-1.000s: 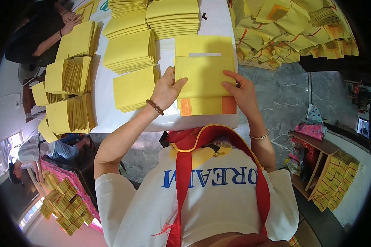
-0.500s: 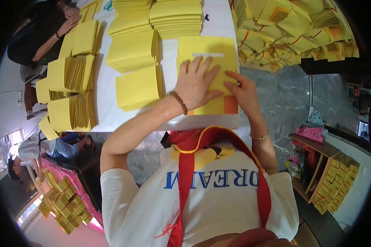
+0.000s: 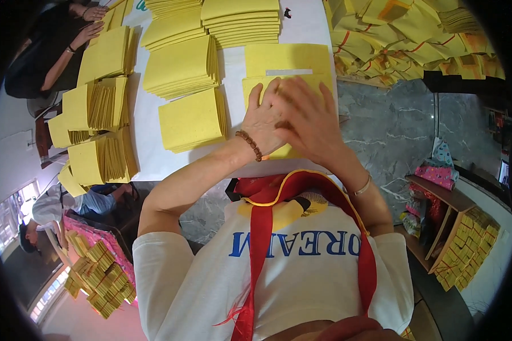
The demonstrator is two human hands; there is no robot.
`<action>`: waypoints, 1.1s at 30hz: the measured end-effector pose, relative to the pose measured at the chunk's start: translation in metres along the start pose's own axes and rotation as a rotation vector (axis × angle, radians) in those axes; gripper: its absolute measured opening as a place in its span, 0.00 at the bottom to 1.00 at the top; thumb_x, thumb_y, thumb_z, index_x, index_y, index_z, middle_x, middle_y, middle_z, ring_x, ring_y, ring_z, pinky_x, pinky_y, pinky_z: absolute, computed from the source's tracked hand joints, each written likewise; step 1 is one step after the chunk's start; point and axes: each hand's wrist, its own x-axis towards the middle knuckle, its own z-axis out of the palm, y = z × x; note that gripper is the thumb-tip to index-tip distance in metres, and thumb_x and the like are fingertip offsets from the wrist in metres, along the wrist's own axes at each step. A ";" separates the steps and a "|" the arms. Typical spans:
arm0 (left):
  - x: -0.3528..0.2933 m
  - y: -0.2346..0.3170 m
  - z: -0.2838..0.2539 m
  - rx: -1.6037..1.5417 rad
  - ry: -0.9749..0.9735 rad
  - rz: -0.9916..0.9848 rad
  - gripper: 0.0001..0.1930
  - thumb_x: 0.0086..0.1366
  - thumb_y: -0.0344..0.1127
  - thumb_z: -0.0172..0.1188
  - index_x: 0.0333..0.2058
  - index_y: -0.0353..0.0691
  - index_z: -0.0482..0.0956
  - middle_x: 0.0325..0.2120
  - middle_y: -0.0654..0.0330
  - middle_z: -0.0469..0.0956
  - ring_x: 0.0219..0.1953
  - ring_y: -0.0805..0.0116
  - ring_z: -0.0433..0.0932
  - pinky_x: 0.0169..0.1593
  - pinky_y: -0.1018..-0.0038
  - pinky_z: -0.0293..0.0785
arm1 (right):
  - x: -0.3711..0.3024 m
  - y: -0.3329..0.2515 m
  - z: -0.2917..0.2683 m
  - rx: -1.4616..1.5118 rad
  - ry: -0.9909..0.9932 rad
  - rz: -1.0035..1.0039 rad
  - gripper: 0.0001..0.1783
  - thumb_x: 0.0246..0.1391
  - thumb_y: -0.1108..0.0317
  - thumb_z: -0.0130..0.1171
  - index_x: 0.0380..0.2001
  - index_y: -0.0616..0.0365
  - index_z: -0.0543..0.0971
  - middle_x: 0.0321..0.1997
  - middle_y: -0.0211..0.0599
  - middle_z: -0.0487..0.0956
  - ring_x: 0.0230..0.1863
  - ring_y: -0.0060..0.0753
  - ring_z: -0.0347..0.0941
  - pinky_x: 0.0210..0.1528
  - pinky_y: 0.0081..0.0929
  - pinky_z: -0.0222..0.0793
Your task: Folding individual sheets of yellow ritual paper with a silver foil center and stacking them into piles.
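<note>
At the table's near right corner lies yellow paper [image 3: 284,52], with a narrow white strip showing across it. My left hand [image 3: 260,122], a brown bead bracelet at its wrist, rests flat on this paper with fingers spread. Over the left hand's fingers and thumb crosses my right hand [image 3: 317,126], its fingers stretched out and partly smeared by motion. Much of the paper's near part is hidden beneath both hands. Left of them sits a small stack of folded yellow paper [image 3: 190,120]. Beyond it stand a taller stack [image 3: 179,67] and another layered stack [image 3: 242,25].
More folded yellow stacks [image 3: 99,159] line the left side of the white table [image 3: 153,162]. A co-worker's hands [image 3: 88,28] are at the far left. Tied yellow bundles [image 3: 392,37] fill the far right. A wooden shelf [image 3: 438,196] stands at right; another person [image 3: 51,204] is at lower left.
My right hand has moved left from the paper's right edge and now overlaps my left hand. The left hand stays in nearly the same place. The orange patch by the near edge is now covered.
</note>
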 end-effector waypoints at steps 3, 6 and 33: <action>-0.001 0.000 0.000 -0.131 0.016 -0.048 0.31 0.50 0.43 0.57 0.54 0.41 0.67 0.57 0.52 0.59 0.63 0.49 0.50 0.61 0.47 0.42 | -0.007 0.010 0.015 -0.013 -0.131 -0.118 0.34 0.54 0.45 0.48 0.59 0.51 0.62 0.65 0.47 0.56 0.67 0.48 0.49 0.65 0.49 0.39; -0.006 -0.003 0.005 -0.124 0.046 -0.017 0.32 0.47 0.44 0.57 0.53 0.38 0.67 0.57 0.50 0.59 0.62 0.48 0.50 0.61 0.49 0.43 | -0.007 0.014 0.026 0.164 -0.105 -0.011 0.39 0.53 0.40 0.44 0.61 0.53 0.58 0.67 0.49 0.52 0.69 0.49 0.44 0.66 0.51 0.34; -0.028 0.000 -0.031 0.158 0.203 0.021 0.22 0.51 0.34 0.52 0.48 0.43 0.72 0.36 0.57 0.75 0.34 0.66 0.73 0.30 0.72 0.67 | -0.017 0.058 -0.014 1.683 0.570 0.542 0.28 0.63 0.47 0.37 0.62 0.45 0.54 0.61 0.46 0.62 0.59 0.46 0.62 0.59 0.42 0.59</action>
